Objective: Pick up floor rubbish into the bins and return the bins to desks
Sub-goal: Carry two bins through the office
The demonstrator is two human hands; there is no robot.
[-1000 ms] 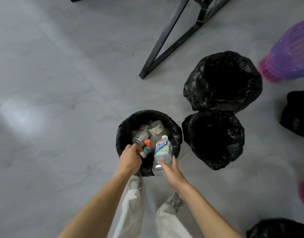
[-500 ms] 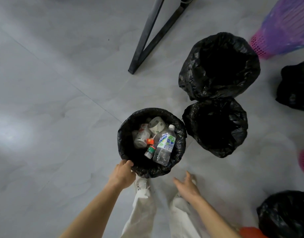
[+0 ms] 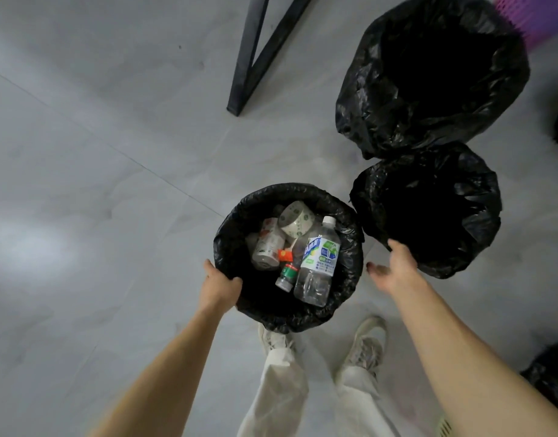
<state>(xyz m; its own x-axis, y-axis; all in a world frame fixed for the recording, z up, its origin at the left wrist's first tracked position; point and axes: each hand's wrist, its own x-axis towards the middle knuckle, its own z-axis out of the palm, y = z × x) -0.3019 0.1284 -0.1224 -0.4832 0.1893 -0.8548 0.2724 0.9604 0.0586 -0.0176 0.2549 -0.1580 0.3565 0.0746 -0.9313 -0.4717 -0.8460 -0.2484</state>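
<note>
Below us on the grey tiled floor [image 3: 91,190] stands a small round bin lined with a black plastic bag [image 3: 350,257], just ahead of our pale sneakers [image 3: 367,342] and off-white trouser legs [image 3: 277,392]. Our left hand [image 3: 221,287] grips its near-left rim, fingers [image 3: 236,281] curled over the edge into the liner, thumb outside. Inside the bin lie a clear plastic bottle with a blue, white and green label [image 3: 318,263], a small clear bottle with a green label [image 3: 287,275], a pale crushed can-like container [image 3: 268,247], a patterned paper cup [image 3: 295,219] on its side, and an orange scrap [image 3: 285,254]; all rest against one another. Our right hand [image 3: 394,269] hangs open, fingers spread and holding nothing, at the near edge of a second black-bagged bin [image 3: 479,216] that sits just beside the first on its right; whether skin touches bag, we cannot tell. A third, larger black-bagged bin [image 3: 359,99] stands behind the second, touching it. Its inside is too dark to read, likewise the second's. A pink-purple mesh plastic basket [image 3: 533,14] shows at the top right corner, blurred. A black metal frame leg [image 3: 249,58], V-shaped, meets the floor beyond the first bin. More black bag [image 3: 548,376] shows at the lower right edge.
</note>
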